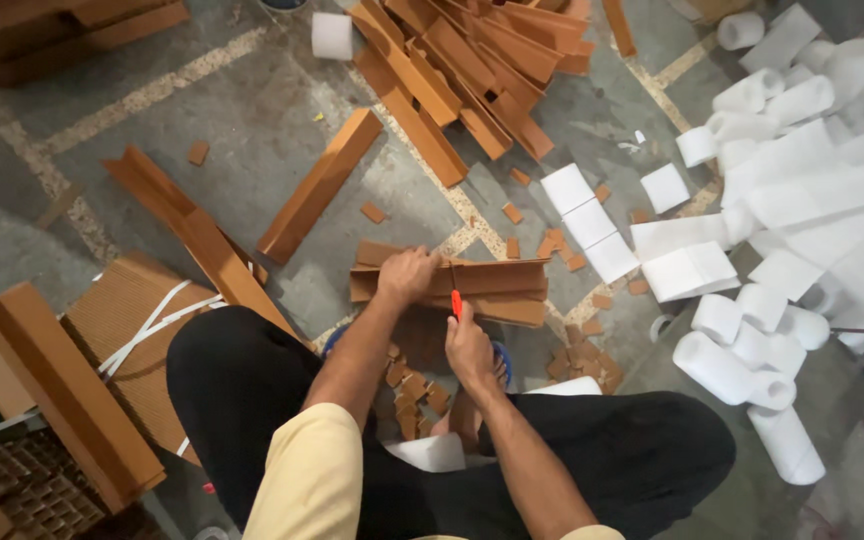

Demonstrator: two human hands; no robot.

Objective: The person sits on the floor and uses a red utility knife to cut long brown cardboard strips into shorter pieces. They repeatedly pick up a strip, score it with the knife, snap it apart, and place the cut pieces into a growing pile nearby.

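Cardboard strips pinned by left hand.

Flat brown cardboard strips stacked on floor, red-handled cutter upright.
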